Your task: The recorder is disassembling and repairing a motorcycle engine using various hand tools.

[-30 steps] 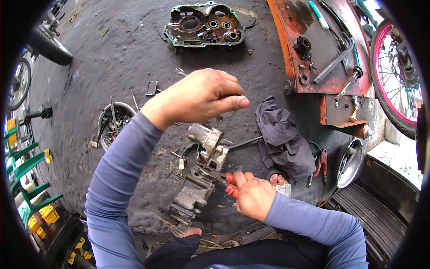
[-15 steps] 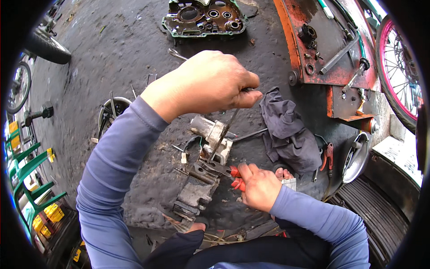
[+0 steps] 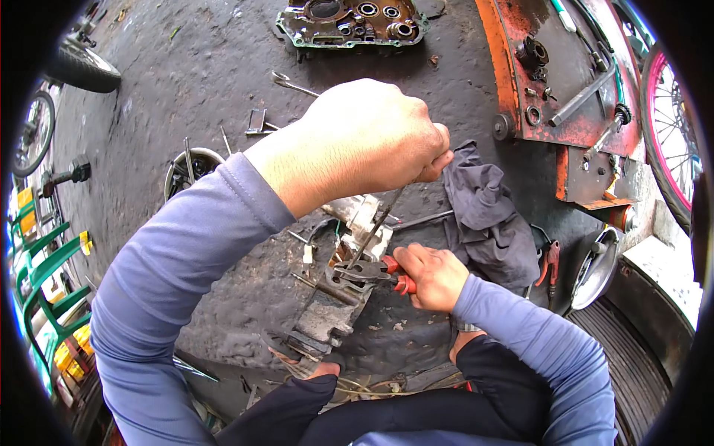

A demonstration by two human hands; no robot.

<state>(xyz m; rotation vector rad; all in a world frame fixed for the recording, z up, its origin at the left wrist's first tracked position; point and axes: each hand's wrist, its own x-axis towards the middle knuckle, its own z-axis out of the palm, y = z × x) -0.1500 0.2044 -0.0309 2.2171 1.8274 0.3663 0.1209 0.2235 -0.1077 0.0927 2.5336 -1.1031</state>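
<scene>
My left hand (image 3: pixel 375 145) is closed in a fist round the top of a thin dark metal rod (image 3: pixel 381 224); the fist hides that end, so I cannot tell its kind. The rod slants down to the jaws of the pliers (image 3: pixel 361 273). My right hand (image 3: pixel 433 276) grips the pliers by their red handles. Below the jaws, a dirty grey cast-metal engine part (image 3: pixel 327 320) lies on the ground near my feet. A lighter metal piece (image 3: pixel 364 212) sits just beyond it, partly behind my left wrist.
A dark rag (image 3: pixel 487 215) lies to the right, beside red-handled pliers (image 3: pixel 549 264). An open engine case (image 3: pixel 353 30) is at the far side. A wrench (image 3: pixel 294 83) lies beyond my left hand. An orange metal stand (image 3: pixel 554 111) with loose parts is at the right.
The view has shifted a little. My right foot has drawn back toward me from beside the pliers. Both hands keep their grips, and the rod still meets the pliers over the engine part.
</scene>
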